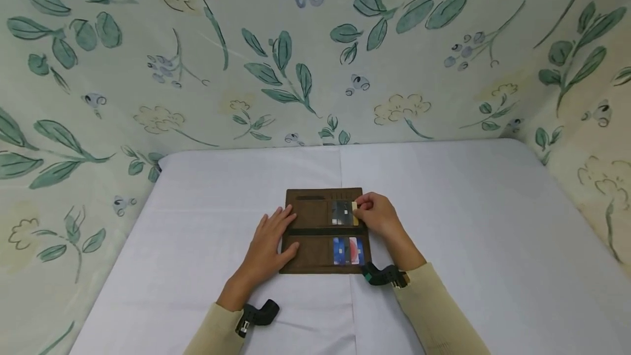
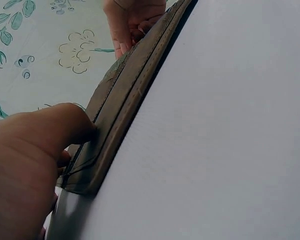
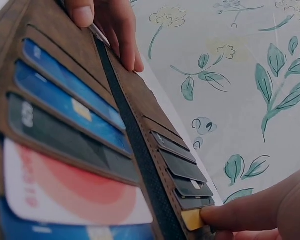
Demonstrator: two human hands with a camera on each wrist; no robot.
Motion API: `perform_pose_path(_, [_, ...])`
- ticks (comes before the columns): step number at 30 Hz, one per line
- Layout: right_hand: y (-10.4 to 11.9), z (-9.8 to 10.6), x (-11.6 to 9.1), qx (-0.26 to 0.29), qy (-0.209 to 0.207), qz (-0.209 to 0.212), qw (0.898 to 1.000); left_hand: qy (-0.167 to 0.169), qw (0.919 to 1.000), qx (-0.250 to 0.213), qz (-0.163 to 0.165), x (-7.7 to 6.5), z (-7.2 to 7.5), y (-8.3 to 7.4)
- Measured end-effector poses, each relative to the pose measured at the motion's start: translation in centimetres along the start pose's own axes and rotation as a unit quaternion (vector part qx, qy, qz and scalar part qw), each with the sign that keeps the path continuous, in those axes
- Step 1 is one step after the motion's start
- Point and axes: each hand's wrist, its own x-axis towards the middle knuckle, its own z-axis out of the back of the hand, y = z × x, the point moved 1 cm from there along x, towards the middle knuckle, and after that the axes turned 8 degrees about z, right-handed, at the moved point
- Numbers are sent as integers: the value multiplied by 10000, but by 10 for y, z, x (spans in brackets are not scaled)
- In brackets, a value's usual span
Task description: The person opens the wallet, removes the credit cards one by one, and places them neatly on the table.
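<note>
A brown wallet lies unfolded on the white cloth, its dark fold running between two panels. My left hand rests on its left side, fingers extended over the upper panel and thumb pressing the lower one. With thumb and fingertips, my right hand pinches the yellow card at the outer slot of the upper panel. Several dark cards sit in the slots beside it. In the lower panel's slots are blue cards, a dark green card and a red-and-white card.
White cloth covers the table around the wallet. Behind and at the sides hangs a pale curtain with leaf and flower prints. A black camera mount is strapped to the left wrist, another camera mount to the right.
</note>
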Motion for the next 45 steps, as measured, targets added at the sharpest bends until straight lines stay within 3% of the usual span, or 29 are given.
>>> perform_pose_path(16, [0, 6, 3, -62, -143, 169, 9997, 6, 10000, 9, -53, 5, -1, -1])
perform_pose_path(30, [-2, 8, 4, 49, 83, 103, 9999, 150, 9997, 118, 182, 3, 2, -2])
perform_pose_path(45, [-2, 12, 1, -68, 253, 99, 9996, 16, 10000, -1, 58, 0, 0, -1])
